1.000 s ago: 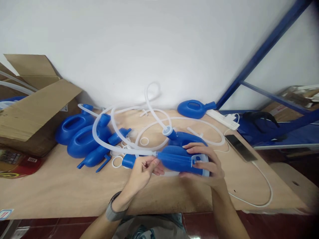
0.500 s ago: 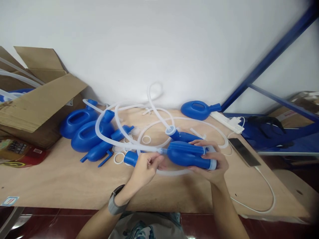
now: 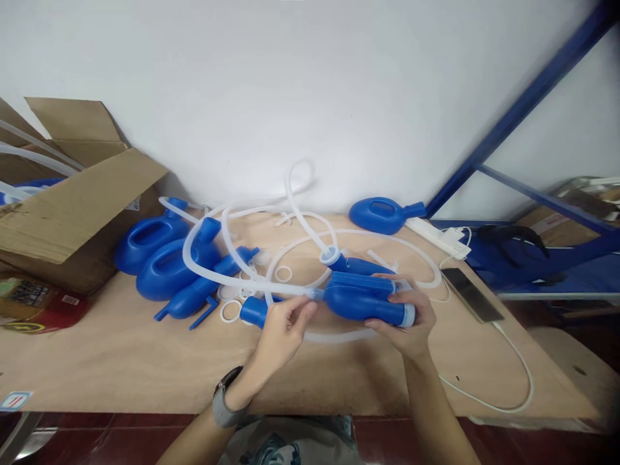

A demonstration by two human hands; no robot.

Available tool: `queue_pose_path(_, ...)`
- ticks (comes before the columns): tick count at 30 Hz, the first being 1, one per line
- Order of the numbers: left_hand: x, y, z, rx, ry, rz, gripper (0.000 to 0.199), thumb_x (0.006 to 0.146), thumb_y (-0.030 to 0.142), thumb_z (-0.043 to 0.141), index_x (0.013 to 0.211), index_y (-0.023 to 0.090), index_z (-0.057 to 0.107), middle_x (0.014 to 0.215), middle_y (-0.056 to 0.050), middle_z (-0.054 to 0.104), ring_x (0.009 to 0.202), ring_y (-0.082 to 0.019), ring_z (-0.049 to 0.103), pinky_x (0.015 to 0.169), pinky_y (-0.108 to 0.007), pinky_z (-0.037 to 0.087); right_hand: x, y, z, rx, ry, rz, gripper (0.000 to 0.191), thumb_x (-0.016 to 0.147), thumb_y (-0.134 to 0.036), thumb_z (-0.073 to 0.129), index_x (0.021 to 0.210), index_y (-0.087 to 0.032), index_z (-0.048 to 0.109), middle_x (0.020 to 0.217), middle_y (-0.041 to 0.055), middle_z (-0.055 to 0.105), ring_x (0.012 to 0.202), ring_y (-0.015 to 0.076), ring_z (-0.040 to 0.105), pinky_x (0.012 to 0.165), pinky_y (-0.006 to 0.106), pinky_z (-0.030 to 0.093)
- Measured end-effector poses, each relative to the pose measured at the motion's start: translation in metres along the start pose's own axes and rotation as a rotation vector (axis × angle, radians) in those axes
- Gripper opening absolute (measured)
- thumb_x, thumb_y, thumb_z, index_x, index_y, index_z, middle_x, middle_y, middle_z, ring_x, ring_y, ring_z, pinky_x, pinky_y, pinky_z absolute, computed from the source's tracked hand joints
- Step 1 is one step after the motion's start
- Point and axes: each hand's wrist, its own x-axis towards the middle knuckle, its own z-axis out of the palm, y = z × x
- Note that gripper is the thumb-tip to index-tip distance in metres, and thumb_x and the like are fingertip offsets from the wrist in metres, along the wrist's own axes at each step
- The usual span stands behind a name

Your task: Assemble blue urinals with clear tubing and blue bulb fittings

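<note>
My right hand is wrapped round the capped end of a blue plastic urinal bottle, held sideways above the table. A pale cap covers the bottle's right end. On its left end, the narrow spout meets a translucent hose. At that joint, my left hand is closed in a pinch on the hose's end. Fingertips partly hide the grip. Just behind lies another blue bottle, with a white ring at its mouth and a hose rising out of it. Below the hose, a blue bottle neck rests beside my left hand.
Several blue bottles lie at the left beside an open cardboard box. White rings and looped hoses are scattered mid-table. One more blue bottle, a power strip and a phone with its cable are at the right.
Both hands keep their hold on the bottle and hose. The right hand's fingers have shifted slightly on the capped end, and the view has moved a little.
</note>
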Motion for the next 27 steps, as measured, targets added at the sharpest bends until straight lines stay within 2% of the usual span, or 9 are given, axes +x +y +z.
queue_pose_path(4, -0.005, 0.004, -0.01, 0.142, 0.09, 0.12, 0.021, 0.101, 0.034, 0.065, 0.102, 0.019, 0.08, 0.093, -0.004, 0.084, 0.078, -0.02, 0.077, 0.068, -0.026, 0.059, -0.006, 0.005, -0.006, -0.121, 0.112, 0.091, 0.047, 0.069, -0.058, 0.091, 0.085, -0.026, 0.061, 0.085, 0.0029, 0.068, 0.092, 0.0316, 0.072, 0.081, 0.047, 0.058)
queue_pose_path(6, -0.006, 0.009, -0.021, 0.304, 0.218, 0.309, 0.014, 0.1, 0.027, 0.067, 0.1, 0.019, 0.078, 0.083, -0.002, 0.081, 0.067, -0.016, 0.073, 0.062, -0.024, 0.056, -0.007, 0.006, -0.009, -0.15, 0.136, 0.106, 0.048, 0.068, -0.061, 0.091, 0.085, -0.027, 0.061, 0.08, 0.0016, 0.065, 0.091, 0.0315, 0.071, 0.081, 0.047, 0.058)
queue_pose_path(8, -0.005, 0.015, -0.032, 0.519, 0.306, 0.55, 0.013, 0.1, 0.024, 0.069, 0.109, 0.017, 0.075, 0.084, -0.004, 0.079, 0.07, -0.017, 0.072, 0.066, -0.027, 0.055, -0.007, 0.005, -0.01, -0.148, 0.13, 0.107, 0.049, 0.068, -0.061, 0.091, 0.085, -0.026, 0.061, 0.081, 0.0019, 0.065, 0.091, 0.031, 0.071, 0.08, 0.046, 0.057)
queue_pose_path(11, 0.004, 0.021, -0.044, 0.831, 0.272, 0.852, 0.026, 0.098, 0.019, 0.072, 0.123, 0.019, 0.071, 0.105, -0.009, 0.08, 0.097, -0.025, 0.074, 0.088, -0.041, 0.055, -0.005, 0.001, -0.01, -0.116, 0.106, 0.092, 0.047, 0.07, -0.059, 0.091, 0.088, -0.026, 0.063, 0.085, 0.0028, 0.066, 0.092, 0.0307, 0.07, 0.081, 0.045, 0.056)
queue_pose_path(14, 0.015, 0.019, -0.049, 0.909, 0.177, 1.019, 0.028, 0.1, 0.008, 0.066, 0.126, 0.017, 0.067, 0.111, -0.009, 0.08, 0.105, -0.025, 0.073, 0.102, -0.051, 0.049, -0.003, -0.004, -0.008, -0.083, 0.087, 0.097, 0.043, 0.073, -0.055, 0.091, 0.093, -0.027, 0.066, 0.087, 0.0025, 0.068, 0.095, 0.0303, 0.07, 0.085, 0.044, 0.055)
queue_pose_path(16, 0.02, 0.015, -0.052, 0.866, 0.114, 1.064, 0.032, 0.101, 0.004, 0.061, 0.131, 0.012, 0.063, 0.111, -0.011, 0.08, 0.102, -0.023, 0.074, 0.097, -0.046, 0.054, -0.004, -0.006, -0.007, -0.082, 0.089, 0.169, 0.041, 0.073, -0.052, 0.092, 0.096, -0.027, 0.068, 0.09, 0.0023, 0.069, 0.097, 0.0294, 0.069, 0.087, 0.042, 0.054)
queue_pose_path(19, 0.024, 0.01, -0.057, 0.809, 0.043, 1.1, 0.039, 0.101, 0.001, 0.058, 0.139, 0.01, 0.058, 0.112, -0.013, 0.079, 0.099, -0.022, 0.074, 0.083, -0.037, 0.059, -0.006, -0.005, -0.006, -0.005, 0.07, 0.401, 0.04, 0.073, -0.049, 0.091, 0.099, -0.028, 0.069, 0.1, 0.0026, 0.071, 0.098, 0.0273, 0.068, 0.085, 0.039, 0.053)
queue_pose_path(22, 0.027, 0.006, -0.059, 0.786, 0.057, 1.132, 0.039, 0.099, 0.002, 0.061, 0.137, 0.01, 0.06, 0.111, -0.013, 0.079, 0.097, -0.022, 0.074, 0.083, -0.037, 0.061, -0.008, -0.002, -0.005, 0.13, 0.065, 0.611, 0.04, 0.073, -0.05, 0.09, 0.099, -0.028, 0.068, 0.108, 0.0034, 0.071, 0.103, 0.0271, 0.067, 0.084, 0.037, 0.053)
queue_pose_path(27, 0.033, 0.004, -0.056, 0.716, 0.07, 1.139, 0.029, 0.098, 0.0, 0.058, 0.123, 0.011, 0.066, 0.104, -0.012, 0.08, 0.092, -0.023, 0.075, 0.073, -0.036, 0.056, -0.009, 0.001, -0.004, 0.135, 0.072, 0.693, 0.04, 0.071, -0.047, 0.091, 0.099, -0.029, 0.069, 0.112, 0.0018, 0.07, 0.108, 0.0269, 0.065, 0.092, 0.037, 0.05)
